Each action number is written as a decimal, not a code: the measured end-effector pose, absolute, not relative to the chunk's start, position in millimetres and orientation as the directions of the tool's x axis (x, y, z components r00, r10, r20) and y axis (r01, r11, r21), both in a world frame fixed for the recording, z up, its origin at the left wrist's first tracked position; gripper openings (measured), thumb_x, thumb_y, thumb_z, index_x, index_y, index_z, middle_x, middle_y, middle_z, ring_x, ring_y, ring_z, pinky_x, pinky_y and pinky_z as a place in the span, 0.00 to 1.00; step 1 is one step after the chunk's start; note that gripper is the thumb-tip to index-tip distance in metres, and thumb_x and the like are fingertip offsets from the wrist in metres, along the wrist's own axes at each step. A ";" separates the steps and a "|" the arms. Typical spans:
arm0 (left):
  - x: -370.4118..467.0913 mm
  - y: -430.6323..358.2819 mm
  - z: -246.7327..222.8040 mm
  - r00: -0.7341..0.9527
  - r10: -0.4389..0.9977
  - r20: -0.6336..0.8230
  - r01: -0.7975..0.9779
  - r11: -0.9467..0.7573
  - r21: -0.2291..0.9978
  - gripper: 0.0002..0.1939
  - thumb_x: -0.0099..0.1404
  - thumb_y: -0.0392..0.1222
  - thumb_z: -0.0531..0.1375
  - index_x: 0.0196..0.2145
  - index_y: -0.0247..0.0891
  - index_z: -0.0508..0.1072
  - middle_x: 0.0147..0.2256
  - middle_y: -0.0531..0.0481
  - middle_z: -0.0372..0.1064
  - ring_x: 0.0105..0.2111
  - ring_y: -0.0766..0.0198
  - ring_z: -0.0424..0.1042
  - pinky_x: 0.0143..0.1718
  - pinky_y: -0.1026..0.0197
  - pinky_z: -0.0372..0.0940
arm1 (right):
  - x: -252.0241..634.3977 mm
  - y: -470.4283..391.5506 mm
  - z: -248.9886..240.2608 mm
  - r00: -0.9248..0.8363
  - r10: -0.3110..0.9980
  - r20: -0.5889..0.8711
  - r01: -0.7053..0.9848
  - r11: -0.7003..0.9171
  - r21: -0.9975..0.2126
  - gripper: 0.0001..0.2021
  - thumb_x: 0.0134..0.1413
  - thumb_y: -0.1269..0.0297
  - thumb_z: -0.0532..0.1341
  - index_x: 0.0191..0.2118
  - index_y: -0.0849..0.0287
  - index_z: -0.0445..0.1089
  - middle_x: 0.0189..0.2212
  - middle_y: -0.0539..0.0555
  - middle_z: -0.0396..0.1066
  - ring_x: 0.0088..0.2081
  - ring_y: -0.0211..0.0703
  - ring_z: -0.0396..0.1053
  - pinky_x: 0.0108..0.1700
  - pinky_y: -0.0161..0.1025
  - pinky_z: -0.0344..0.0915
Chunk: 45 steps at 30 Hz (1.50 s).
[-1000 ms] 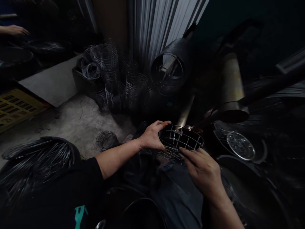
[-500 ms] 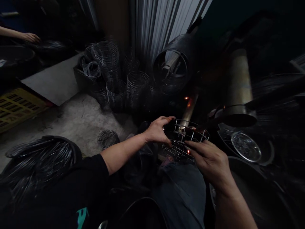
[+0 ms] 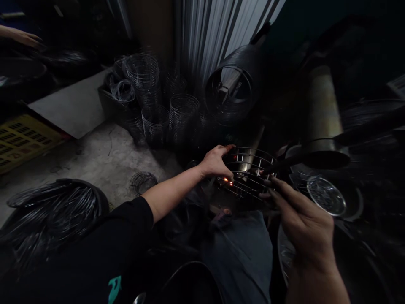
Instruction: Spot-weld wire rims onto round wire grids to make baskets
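Observation:
A round wire basket [image 3: 251, 192] of welded hoops and crosspieces sits tilted in front of a metal electrode-like bar [image 3: 248, 158]. My left hand [image 3: 217, 164] is closed round its left side, thumb and fingers on the wires. My right hand [image 3: 303, 215] is at the basket's right edge, fingertips pressed together; whether they pinch the basket's wire or a separate piece I cannot make out. Small orange sparks glow at the basket's left front. A thick metal cylinder [image 3: 325, 109] stands to the right, above a dark arm reaching toward the basket.
Stacked wire cylinders [image 3: 183, 114] stand at the back beside a large mesh drum [image 3: 229, 90]. A tub of loose wires [image 3: 60, 211] is at left, near a wire coil [image 3: 143, 183] on the floor. A yellow crate [image 3: 28, 139] and another person's hand [image 3: 27, 39] are farther left.
The wire basket and my left hand have shifted slightly up and right. My right hand has moved right along the basket's edge. The sparks appear farther left.

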State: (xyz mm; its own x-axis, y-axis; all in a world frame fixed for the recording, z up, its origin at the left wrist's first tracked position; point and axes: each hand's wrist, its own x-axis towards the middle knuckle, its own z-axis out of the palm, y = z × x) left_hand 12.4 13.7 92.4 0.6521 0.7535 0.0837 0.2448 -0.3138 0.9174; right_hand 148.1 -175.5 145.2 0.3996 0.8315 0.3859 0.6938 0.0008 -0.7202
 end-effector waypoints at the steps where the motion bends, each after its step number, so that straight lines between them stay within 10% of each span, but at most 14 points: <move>1: 14.0 16.7 92.3 0.645 0.760 0.074 0.250 -0.302 0.920 0.57 0.27 0.41 0.74 0.58 0.40 0.63 0.48 0.47 0.62 0.48 0.53 0.66 0.52 0.54 0.64 | 146.0 -178.6 144.3 0.397 0.843 0.361 0.659 0.011 -0.752 0.15 0.55 0.64 0.63 0.49 0.52 0.72 0.38 0.52 0.75 0.35 0.44 0.74 0.42 0.42 0.71; 9: 1.7 8.8 44.5 0.668 0.743 0.047 -0.013 -0.052 0.999 0.75 0.27 0.42 0.75 0.66 0.44 0.37 0.66 0.38 0.38 0.64 0.43 0.45 0.62 0.44 0.47 | 137.7 -194.4 126.8 0.099 0.948 0.301 0.835 0.086 -0.544 0.23 0.55 0.58 0.61 0.56 0.57 0.66 0.46 0.58 0.72 0.43 0.47 0.72 0.42 0.40 0.72; 14: 0.2 -9.8 12.9 0.693 0.713 -0.106 -0.196 0.328 0.924 0.65 0.28 0.37 0.75 0.64 0.40 0.50 0.60 0.35 0.56 0.59 0.44 0.57 0.55 0.44 0.59 | 108.7 -200.3 142.7 -0.109 0.924 0.366 0.910 0.241 -0.338 0.16 0.61 0.57 0.56 0.48 0.62 0.72 0.37 0.59 0.75 0.37 0.46 0.74 0.35 0.36 0.72; 19: -36.0 -17.2 40.4 0.705 0.707 0.054 -0.116 0.039 0.992 0.58 0.27 0.40 0.75 0.58 0.36 0.61 0.56 0.38 0.61 0.55 0.47 0.63 0.55 0.47 0.61 | 80.4 -199.4 170.3 -0.167 0.909 0.381 0.820 0.343 -0.458 0.10 0.59 0.63 0.60 0.41 0.61 0.75 0.33 0.55 0.76 0.34 0.40 0.75 0.36 0.31 0.71; 24: -69.6 -44.6 81.1 0.727 0.609 0.316 0.042 -0.500 0.865 0.51 0.33 0.45 0.73 0.57 0.37 0.64 0.54 0.41 0.64 0.53 0.50 0.64 0.58 0.49 0.59 | 85.0 -190.1 165.3 -0.027 0.993 0.111 0.708 0.097 -0.700 0.09 0.58 0.60 0.59 0.36 0.55 0.77 0.29 0.51 0.76 0.30 0.39 0.74 0.30 0.30 0.70; 32: -59.5 -53.7 88.0 0.665 0.661 0.348 0.146 -0.573 0.807 0.52 0.36 0.48 0.71 0.60 0.37 0.60 0.53 0.42 0.65 0.51 0.52 0.66 0.57 0.50 0.60 | 91.2 -203.2 136.1 -0.081 0.973 0.214 0.992 0.098 -0.073 0.16 0.55 0.68 0.55 0.47 0.64 0.73 0.36 0.59 0.75 0.36 0.53 0.71 0.37 0.47 0.70; 45: -30.7 -37.8 89.8 0.637 0.701 0.322 0.110 -0.496 0.861 0.52 0.33 0.46 0.72 0.58 0.36 0.63 0.53 0.42 0.64 0.52 0.51 0.65 0.57 0.52 0.60 | 124.1 -184.7 134.9 -0.151 0.822 0.549 0.927 0.310 -0.210 0.11 0.57 0.76 0.56 0.43 0.63 0.72 0.34 0.56 0.76 0.32 0.41 0.72 0.39 0.40 0.68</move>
